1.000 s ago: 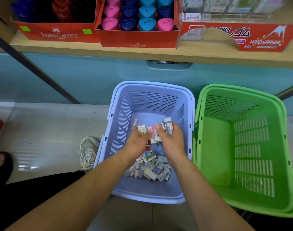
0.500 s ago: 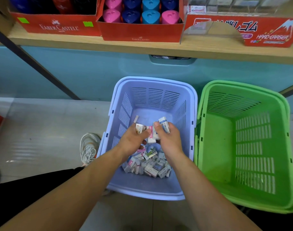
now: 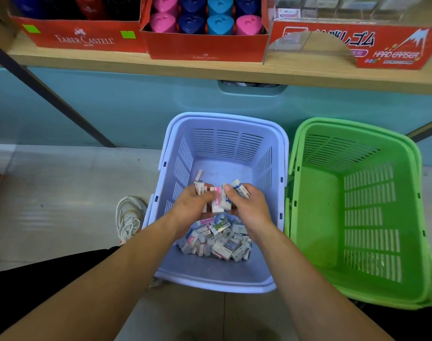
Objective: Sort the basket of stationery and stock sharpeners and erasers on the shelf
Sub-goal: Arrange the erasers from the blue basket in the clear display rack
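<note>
Head view: two bare forearms are extended from 6 o'clock and angled inward over the purple basket [image 3: 217, 287]. On its floor, toward the 6 o'clock end, a loose pile of erasers [image 3: 217, 242] is seen. Just beyond and above the pile, the left grip [image 3: 192, 205] and right grip [image 3: 250, 209] are held together, with the fingers curled round a held bunch of erasers [image 3: 221, 200] and the thumbs on top. These are judged light, stiff and smooth-sleeved, so a bunch is likely to slide apart; it is best clamped across the long flat faces. A green basket [image 3: 318, 217] is placed just beside, at 3 o'clock. At 12 o'clock the shelf [image 3: 111, 62] is seen, with the eraser display box [image 3: 392, 49] toward 1 o'clock.
</note>
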The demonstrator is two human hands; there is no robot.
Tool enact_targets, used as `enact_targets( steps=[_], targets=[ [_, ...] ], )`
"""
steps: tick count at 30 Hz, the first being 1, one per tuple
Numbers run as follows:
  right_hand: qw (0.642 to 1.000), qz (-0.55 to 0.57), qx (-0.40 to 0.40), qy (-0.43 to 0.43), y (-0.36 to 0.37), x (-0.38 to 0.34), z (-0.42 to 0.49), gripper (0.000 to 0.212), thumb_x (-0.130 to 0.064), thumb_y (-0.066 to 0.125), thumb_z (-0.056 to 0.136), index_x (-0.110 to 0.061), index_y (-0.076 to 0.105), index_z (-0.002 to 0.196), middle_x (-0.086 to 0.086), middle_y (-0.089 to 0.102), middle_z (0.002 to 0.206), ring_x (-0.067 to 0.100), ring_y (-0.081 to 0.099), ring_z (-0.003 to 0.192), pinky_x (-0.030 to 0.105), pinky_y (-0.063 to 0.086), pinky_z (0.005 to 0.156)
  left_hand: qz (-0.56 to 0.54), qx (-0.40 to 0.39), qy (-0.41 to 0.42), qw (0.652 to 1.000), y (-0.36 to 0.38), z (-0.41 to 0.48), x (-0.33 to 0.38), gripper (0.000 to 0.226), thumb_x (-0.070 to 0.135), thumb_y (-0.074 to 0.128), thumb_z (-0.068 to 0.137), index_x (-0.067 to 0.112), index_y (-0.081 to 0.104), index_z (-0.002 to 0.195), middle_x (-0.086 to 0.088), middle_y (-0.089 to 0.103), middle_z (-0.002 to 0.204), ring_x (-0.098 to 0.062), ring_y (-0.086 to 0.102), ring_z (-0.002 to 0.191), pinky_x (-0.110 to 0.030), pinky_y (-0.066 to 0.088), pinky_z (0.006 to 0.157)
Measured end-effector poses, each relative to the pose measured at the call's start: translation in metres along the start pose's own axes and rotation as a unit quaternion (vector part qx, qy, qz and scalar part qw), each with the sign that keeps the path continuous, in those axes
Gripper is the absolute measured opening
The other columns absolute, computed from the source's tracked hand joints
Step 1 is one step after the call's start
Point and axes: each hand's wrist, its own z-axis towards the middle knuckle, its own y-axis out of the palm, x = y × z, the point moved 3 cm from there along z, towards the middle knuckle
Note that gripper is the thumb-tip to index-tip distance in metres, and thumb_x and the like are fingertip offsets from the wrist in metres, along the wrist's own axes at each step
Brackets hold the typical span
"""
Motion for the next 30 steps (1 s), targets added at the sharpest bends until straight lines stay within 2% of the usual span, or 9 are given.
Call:
enact_targets(
  steps=[6, 12, 14, 17, 19, 22, 25, 27, 30],
  targets=[
    [1.000, 0.015, -0.009, 0.012, -0.0001, -0.0037, -0.0037, 0.028, -0.031, 0.079, 0.087, -0.005, 0.071, 0.097, 0.015, 0.076, 0.085, 0.023, 0.069, 0.067, 0.033, 0.055, 0.058, 0.031, -0.005, 0.006, 0.999, -0.0023, 0.0015, -0.0037, 0.009, 0.013, 0.063, 0.098, 0.015, 0.072, 0.102, -0.003, 0.076, 0.083, -0.012, 0.070, 0.070, -0.027, 0.056, 0.069],
    [1.000, 0.021, -0.006, 0.010, -0.0032, -0.0063, -0.0051, 0.022, -0.025, 0.078, 0.088, -0.006, 0.072, 0.096, 0.013, 0.077, 0.086, 0.026, 0.073, 0.074, 0.040, 0.060, 0.067, 0.028, 0.006, 0.007, 1.000, -0.0011, 0.0011, -0.0042, 0.014, 0.027, 0.068, 0.096, 0.014, 0.072, 0.095, -0.001, 0.077, 0.081, -0.013, 0.071, 0.072, -0.030, 0.059, 0.072],
    [1.000, 0.024, -0.008, 0.006, -0.0048, -0.0072, -0.0059, 0.020, -0.023, 0.079, 0.087, -0.006, 0.072, 0.096, 0.014, 0.077, 0.087, 0.026, 0.073, 0.075, 0.040, 0.059, 0.067, 0.035, -0.004, -0.001, 0.999, -0.0012, 0.0015, -0.0046, 0.020, 0.031, 0.069, 0.094, 0.013, 0.071, 0.100, -0.003, 0.077, 0.085, -0.015, 0.072, 0.077, -0.029, 0.058, 0.068],
    [1.000, 0.020, -0.015, -0.001, -0.0039, -0.0077, -0.0064, 0.022, -0.024, 0.079, 0.087, -0.006, 0.071, 0.097, 0.013, 0.077, 0.088, 0.024, 0.073, 0.076, 0.036, 0.058, 0.064, 0.034, -0.021, -0.012, 0.999, -0.0011, 0.0040, -0.0077, 0.036, 0.039, 0.072, 0.091, 0.012, 0.068, 0.115, -0.012, 0.076, 0.105, -0.028, 0.072, 0.098, -0.033, 0.057, 0.076],
    [1.000, 0.009, -0.016, -0.003, -0.0026, -0.0065, -0.0056, 0.021, -0.028, 0.076, 0.089, -0.009, 0.072, 0.096, 0.011, 0.076, 0.086, 0.025, 0.072, 0.074, 0.040, 0.058, 0.066, 0.023, -0.030, -0.015, 0.999, -0.0012, 0.0044, -0.0091, 0.042, 0.041, 0.075, 0.088, 0.012, 0.067, 0.118, -0.016, 0.073, 0.110, -0.030, 0.070, 0.100, -0.036, 0.058, 0.080],
    [0.999, 0.018, -0.031, 0.007, -0.0029, -0.0061, -0.0038, 0.019, -0.028, 0.068, 0.095, -0.009, 0.072, 0.093, 0.011, 0.074, 0.082, 0.027, 0.068, 0.070, 0.044, 0.057, 0.073, 0.029, -0.039, -0.021, 0.999, -0.0023, 0.0065, -0.0100, 0.043, 0.036, 0.080, 0.084, 0.013, 0.066, 0.117, -0.010, 0.075, 0.104, -0.025, 0.071, 0.095, -0.033, 0.057, 0.077],
    [0.993, 0.078, -0.074, 0.043, -0.0032, -0.0057, -0.0037, 0.013, -0.006, 0.057, 0.095, -0.001, 0.068, 0.098, 0.016, 0.070, 0.087, 0.029, 0.067, 0.078, 0.040, 0.057, 0.077, 0.031, -0.019, -0.029, 0.999, -0.0057, 0.0090, -0.0106, 0.033, 0.021, 0.080, 0.085, 0.013, 0.064, 0.114, -0.007, 0.074, 0.096, -0.017, 0.071, 0.085, -0.029, 0.057, 0.069],
    [0.990, 0.086, -0.098, 0.047, -0.0037, -0.0052, -0.0045, 0.017, 0.007, 0.055, 0.091, 0.004, 0.064, 0.105, 0.021, 0.071, 0.095, 0.029, 0.070, 0.085, 0.038, 0.059, 0.083, 0.013, -0.014, -0.040, 0.999, -0.0076, 0.0100, -0.0110, 0.029, 0.014, 0.076, 0.088, 0.010, 0.064, 0.114, -0.008, 0.073, 0.095, -0.020, 0.071, 0.086, -0.032, 0.059, 0.071],
    [0.994, 0.056, -0.090, 0.040, -0.0080, -0.0037, -0.0048, 0.025, 0.010, 0.061, 0.091, -0.007, 0.065, 0.108, 0.020, 0.070, 0.104, 0.025, 0.073, 0.090, 0.036, 0.060, 0.085, -0.005, -0.017, -0.038, 0.999, -0.0092, 0.0101, -0.0102, 0.031, 0.005, 0.070, 0.090, 0.009, 0.061, 0.119, -0.013, 0.072, 0.099, -0.024, 0.072, 0.091, -0.041, 0.062, 0.080]
  ],
)
